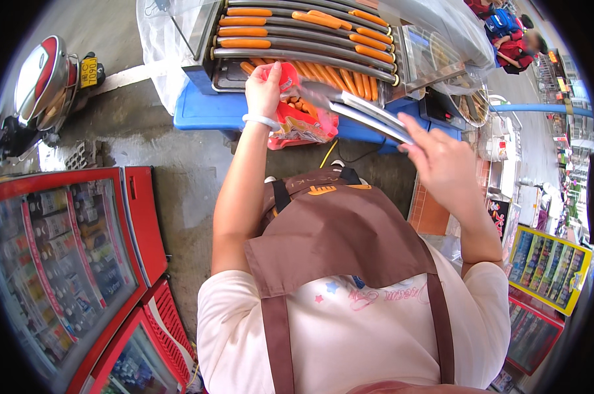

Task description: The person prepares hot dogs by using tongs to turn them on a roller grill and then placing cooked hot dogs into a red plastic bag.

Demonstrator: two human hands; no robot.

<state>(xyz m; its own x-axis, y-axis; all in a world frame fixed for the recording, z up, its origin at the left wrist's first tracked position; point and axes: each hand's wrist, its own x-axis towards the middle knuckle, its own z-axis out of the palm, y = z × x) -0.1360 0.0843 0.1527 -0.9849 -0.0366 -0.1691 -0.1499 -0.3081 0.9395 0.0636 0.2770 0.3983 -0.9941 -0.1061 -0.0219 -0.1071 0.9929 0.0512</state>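
Observation:
My left hand (263,93) pinches the upper edge of a red printed plastic bag (302,129), whose mouth is spread. Pieces of sausage (297,103) show inside it. In my right hand (442,165) is a pair of metal tongs (373,118), pointing left; their tips are blurred over the bag's mouth, and I cannot tell whether they grip anything. Just beyond, several sausages (334,76) lie side by side on a metal tray (228,81) below a roller grill (302,43). More sausages (245,32) rest between the grill's rollers.
The grill stands on a blue table (203,111), with clear plastic sheeting (164,74) around it. Red drink fridges (139,216) are at my left. A scooter (40,83) stands beyond on wet ground. People (514,44) are at the far right. A yellow cord (329,152) hangs below the table.

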